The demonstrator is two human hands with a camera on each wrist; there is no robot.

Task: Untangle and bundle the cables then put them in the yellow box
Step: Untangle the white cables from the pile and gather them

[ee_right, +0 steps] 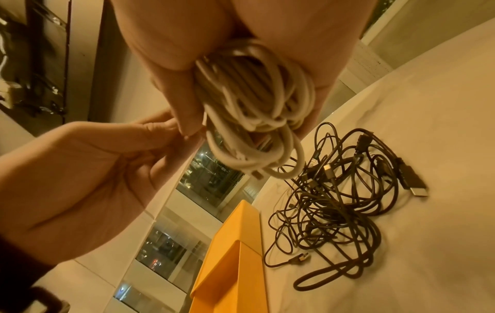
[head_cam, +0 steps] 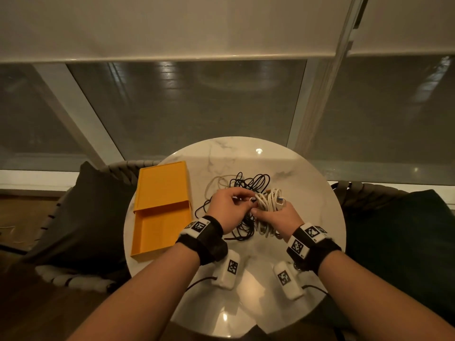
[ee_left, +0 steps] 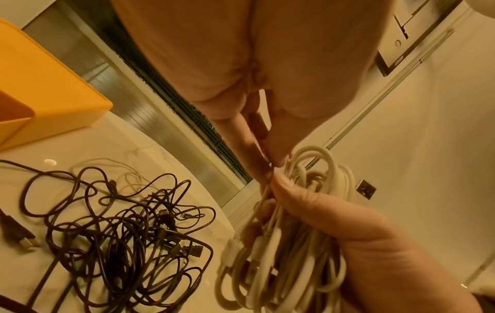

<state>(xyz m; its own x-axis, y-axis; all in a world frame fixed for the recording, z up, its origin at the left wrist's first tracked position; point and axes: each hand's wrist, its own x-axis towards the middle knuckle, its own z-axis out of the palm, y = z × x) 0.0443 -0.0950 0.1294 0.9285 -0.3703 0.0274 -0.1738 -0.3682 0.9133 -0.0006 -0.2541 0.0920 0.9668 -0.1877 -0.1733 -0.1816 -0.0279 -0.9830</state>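
Observation:
On the round marble table (head_cam: 307, 193) the yellow box (head_cam: 161, 207) lies at the left, its lid slid partly back. A tangle of black cables (head_cam: 248, 183) lies in the middle, and a thin pale cable (head_cam: 216, 180) loops behind it. My right hand (head_cam: 283, 216) grips a coiled bundle of white cable (head_cam: 268, 205) just above the tangle. My left hand (head_cam: 242, 200) pinches a strand of that white cable at the bundle's left edge, beside my right thumb. The left wrist view shows the pinch (ee_left: 270, 167) on the bundle (ee_left: 308, 243). In the right wrist view the coil (ee_right: 257, 110) fills my right palm.
Woven chairs with dark cushions (head_cam: 81, 212) stand left and right of the table. A large window runs behind it. A black USB plug (ee_right: 415, 186) sticks out of the tangle (ee_right: 337, 201). The table's near half holds only my wrists.

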